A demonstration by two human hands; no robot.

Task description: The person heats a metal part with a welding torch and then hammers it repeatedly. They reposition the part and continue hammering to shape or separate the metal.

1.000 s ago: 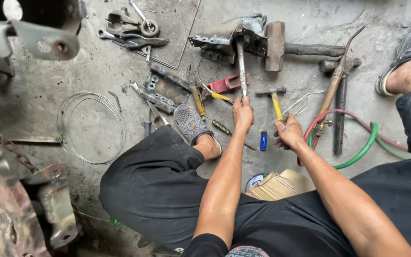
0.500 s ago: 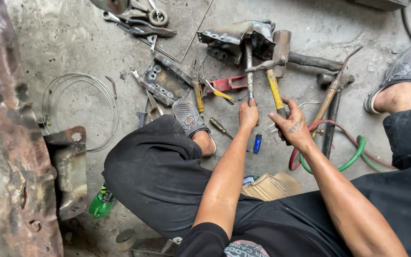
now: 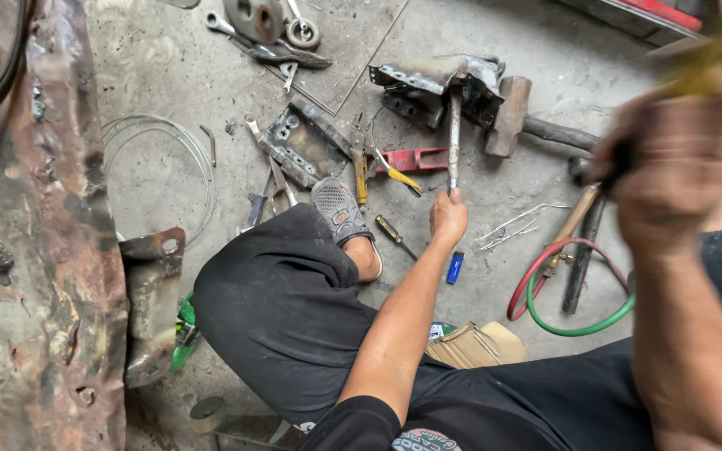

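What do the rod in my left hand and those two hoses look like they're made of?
The rod in the left hand looks like bare steel: dull grey, scuffed, no paint. The red hose and green hose look like rubber or soft plastic: smooth, matte, curling loosely.

Steel rod [image 3: 454,138] on floor [image 3: 169,75] centre, hammer [image 3: 511,117] right of it, wire coil [image 3: 160,167] far left, hoses [image 3: 574,288] right.

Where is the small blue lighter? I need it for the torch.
In the head view, the blue lighter lies on the concrete floor just below the left hand, left of the hoses.
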